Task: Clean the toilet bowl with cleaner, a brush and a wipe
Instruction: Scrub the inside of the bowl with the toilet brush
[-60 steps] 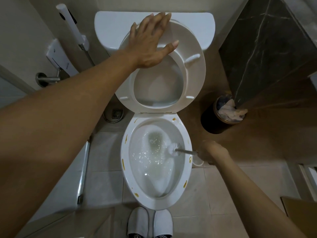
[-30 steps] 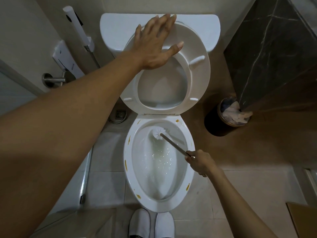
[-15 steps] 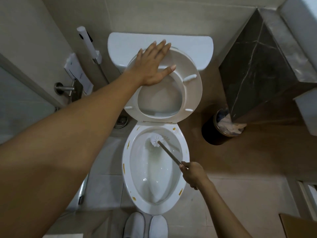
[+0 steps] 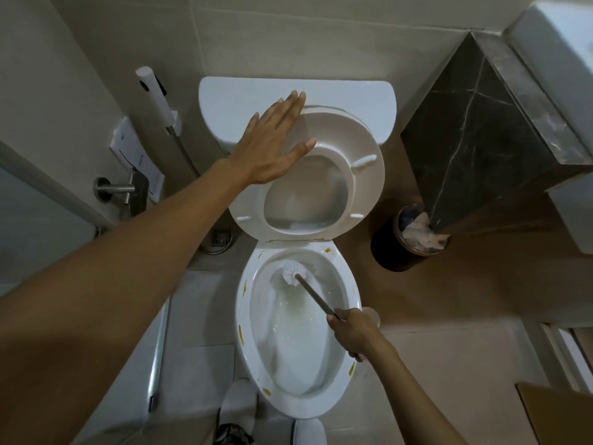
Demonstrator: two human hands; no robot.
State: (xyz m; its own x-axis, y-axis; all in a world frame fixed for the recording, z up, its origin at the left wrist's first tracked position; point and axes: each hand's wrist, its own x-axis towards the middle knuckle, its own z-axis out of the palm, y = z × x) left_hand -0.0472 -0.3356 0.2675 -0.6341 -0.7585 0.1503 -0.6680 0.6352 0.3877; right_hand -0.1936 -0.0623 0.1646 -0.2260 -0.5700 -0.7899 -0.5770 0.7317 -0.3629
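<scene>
The white toilet bowl (image 4: pixel 348 284) stands open below me, with orange-yellow stains dotted along its rim. My right hand (image 4: pixel 351 332) grips the handle of the toilet brush (image 4: pixel 313 292), whose white head (image 4: pixel 293 273) lies against the upper back wall inside the bowl. My left hand (image 4: pixel 272 146) lies flat, fingers straight, on the top left of the raised seat (image 4: pixel 365 175), holding it up against the tank (image 4: pixel 256 94). No cleaner bottle or wipe is in view.
A dark waste bin (image 4: pixel 404 242) with crumpled paper stands right of the bowl, under a dark marble counter (image 4: pixel 481 139). A bidet sprayer (image 4: pixel 157 97) hangs on the left wall above a floor drain (image 4: pixel 221 237). My white slippers (image 4: pixel 240 403) are at the bowl's front.
The brush head went from the right side of the swirling water up to the back wall of the bowl. The water has settled. My view has pulled back; the left hand stays on the seat.
</scene>
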